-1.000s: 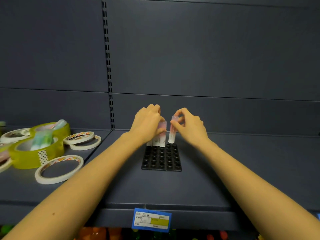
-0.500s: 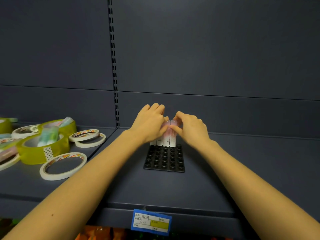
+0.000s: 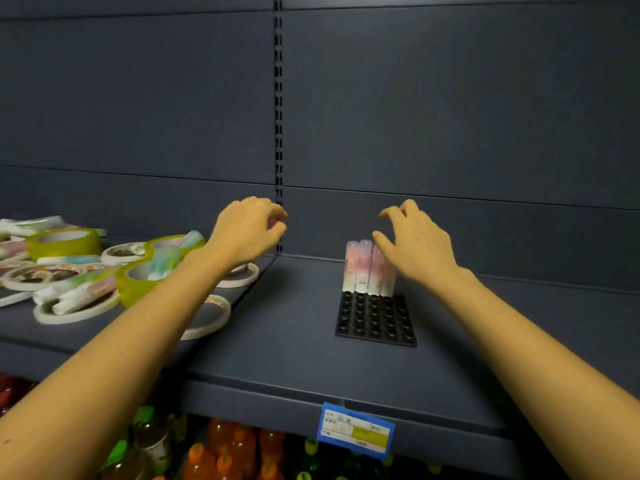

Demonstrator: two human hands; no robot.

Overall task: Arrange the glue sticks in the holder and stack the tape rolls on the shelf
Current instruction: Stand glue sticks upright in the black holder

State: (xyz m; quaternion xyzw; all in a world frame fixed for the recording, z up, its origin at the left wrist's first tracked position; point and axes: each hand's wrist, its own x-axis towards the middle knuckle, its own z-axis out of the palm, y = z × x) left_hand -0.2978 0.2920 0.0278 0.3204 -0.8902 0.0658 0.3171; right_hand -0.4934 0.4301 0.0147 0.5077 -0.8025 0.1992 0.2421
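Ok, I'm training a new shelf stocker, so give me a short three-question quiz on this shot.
1. True or false: the glue sticks stand upright in the back row of the black holder.
2. What does the left hand hold? A) a tape roll B) a glue stick C) nothing
3. Fill in: the loose tape rolls lie to the ___ of the holder.
Key: 1 true; 2 C; 3 left.

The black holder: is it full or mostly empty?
Mostly empty: glue sticks stand upright only along the back of the holder; its other holes are bare.
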